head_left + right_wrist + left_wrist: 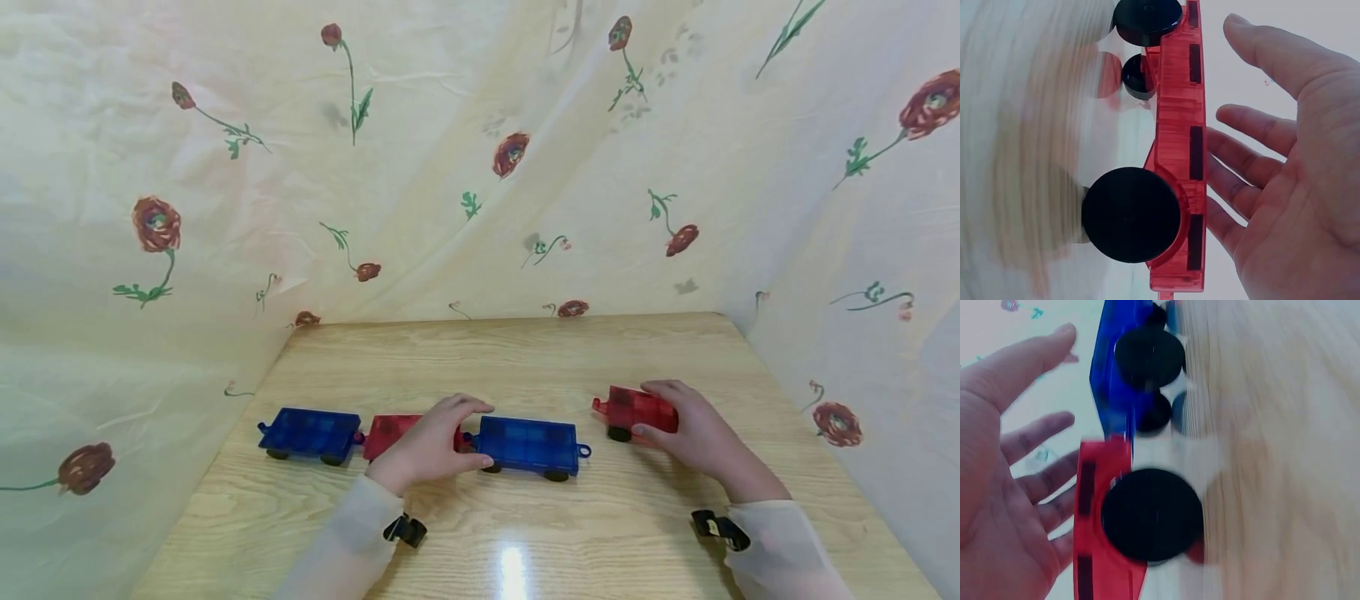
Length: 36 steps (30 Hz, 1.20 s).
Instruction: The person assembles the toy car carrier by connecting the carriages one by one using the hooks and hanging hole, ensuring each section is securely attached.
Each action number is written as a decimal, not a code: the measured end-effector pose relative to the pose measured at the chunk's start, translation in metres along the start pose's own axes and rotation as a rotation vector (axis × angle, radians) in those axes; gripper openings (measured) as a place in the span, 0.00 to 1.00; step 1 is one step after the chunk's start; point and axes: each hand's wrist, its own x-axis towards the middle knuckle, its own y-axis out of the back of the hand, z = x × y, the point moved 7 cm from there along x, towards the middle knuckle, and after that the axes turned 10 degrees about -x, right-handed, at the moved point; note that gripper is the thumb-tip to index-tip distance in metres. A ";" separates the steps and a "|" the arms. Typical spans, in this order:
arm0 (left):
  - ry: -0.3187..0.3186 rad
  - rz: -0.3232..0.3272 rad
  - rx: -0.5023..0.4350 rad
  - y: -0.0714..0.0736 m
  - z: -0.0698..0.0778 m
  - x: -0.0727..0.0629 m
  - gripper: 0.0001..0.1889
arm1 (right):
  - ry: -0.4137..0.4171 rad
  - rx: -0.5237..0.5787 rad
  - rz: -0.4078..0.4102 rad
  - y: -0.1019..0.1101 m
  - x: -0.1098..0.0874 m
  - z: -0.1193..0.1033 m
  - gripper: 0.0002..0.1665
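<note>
Toy train cars stand on the wooden table. My left hand (429, 446) hovers over a red car (384, 429) and the near end of a blue car (528, 442), fingers spread. In the left wrist view its thumb is apart from the red car (1100, 512). At the right, my right hand (699, 425) reaches around a separate red car (628, 408), thumb on the near side. The right wrist view shows the thumb clear of this red car (1179, 112), with the other fingers partly behind it; whether they touch it, I cannot tell.
Another blue car (311, 432) stands at the left end of the row, its hook pointing left. A gap separates the middle blue car's ring (584, 451) from the right red car's hook (599, 405). Flowered cloth (420, 192) encloses the table (480, 358) at the back and sides.
</note>
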 end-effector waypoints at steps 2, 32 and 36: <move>-0.003 -0.001 0.020 -0.004 0.004 0.005 0.41 | -0.001 -0.001 -0.003 -0.001 0.000 0.001 0.46; -0.080 -0.091 0.273 -0.062 0.047 0.047 0.41 | -0.023 -0.054 -0.043 -0.009 -0.001 0.002 0.47; -0.052 -0.096 0.267 -0.064 0.045 0.047 0.39 | -0.027 -0.055 -0.044 -0.009 -0.001 0.002 0.46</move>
